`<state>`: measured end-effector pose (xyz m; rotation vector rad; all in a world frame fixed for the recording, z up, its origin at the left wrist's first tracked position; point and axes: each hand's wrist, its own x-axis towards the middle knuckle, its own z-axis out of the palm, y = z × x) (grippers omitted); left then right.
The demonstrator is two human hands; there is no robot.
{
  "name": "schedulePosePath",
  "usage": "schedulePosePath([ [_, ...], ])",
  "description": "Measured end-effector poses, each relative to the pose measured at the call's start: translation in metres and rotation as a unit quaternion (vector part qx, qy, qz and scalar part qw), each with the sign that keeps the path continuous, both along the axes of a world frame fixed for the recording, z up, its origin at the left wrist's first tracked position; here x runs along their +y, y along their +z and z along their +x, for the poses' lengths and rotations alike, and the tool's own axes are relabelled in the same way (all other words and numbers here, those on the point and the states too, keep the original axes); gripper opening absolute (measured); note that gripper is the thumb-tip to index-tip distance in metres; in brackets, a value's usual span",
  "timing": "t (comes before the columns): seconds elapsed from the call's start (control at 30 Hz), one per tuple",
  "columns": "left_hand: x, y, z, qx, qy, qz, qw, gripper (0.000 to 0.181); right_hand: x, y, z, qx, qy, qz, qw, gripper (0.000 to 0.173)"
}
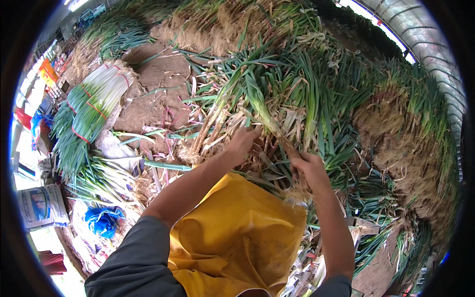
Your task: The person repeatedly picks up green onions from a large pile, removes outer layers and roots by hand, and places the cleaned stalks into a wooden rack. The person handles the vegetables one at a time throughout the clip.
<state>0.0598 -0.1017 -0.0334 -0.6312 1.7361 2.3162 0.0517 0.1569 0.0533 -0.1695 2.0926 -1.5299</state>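
Observation:
My right hand [310, 171] is closed round the brown, unpeeled lower stem of a green onion [276, 128], just above its roots. The onion slants up and left, its green leaves lying toward the leafy heap. To the left, my left hand [245, 143] is beside the stem with its fingers bent; whether it holds anything I cannot tell. Several unpeeled green onions [207, 128] with roots lie just left of that hand. A yellow apron [241, 230] covers my lap below both hands.
Bundles of cleaned green onions [98, 98] with red ties lie at the left, above loose onions [107, 182]. A large heap of unpeeled onions [400, 156] curves along the top and right. Blue plastic [102, 221] and a printed sack [42, 206] are at the lower left.

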Motion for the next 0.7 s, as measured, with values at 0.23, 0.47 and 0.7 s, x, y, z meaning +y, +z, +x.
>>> schedulePosePath([
  [0.23, 0.012, -0.023, -0.018, 0.004, 0.088, 0.180, 0.980, 0.038, 0.099, 0.083, 0.118, 0.047, -0.029, 0.057, 0.997, 0.028],
  [0.47, 0.066, 0.048, 0.012, 0.084, -0.007, 0.329, 0.941, 0.036, 0.159, 0.078, 0.227, 0.144, -0.054, 0.159, 0.975, 0.040],
  [0.7, 0.105, 0.120, 0.015, 0.125, -0.014, 0.234, 0.964, 0.046, 0.219, -0.044, 0.203, 0.060, -0.125, 0.021, 0.990, 0.051],
])
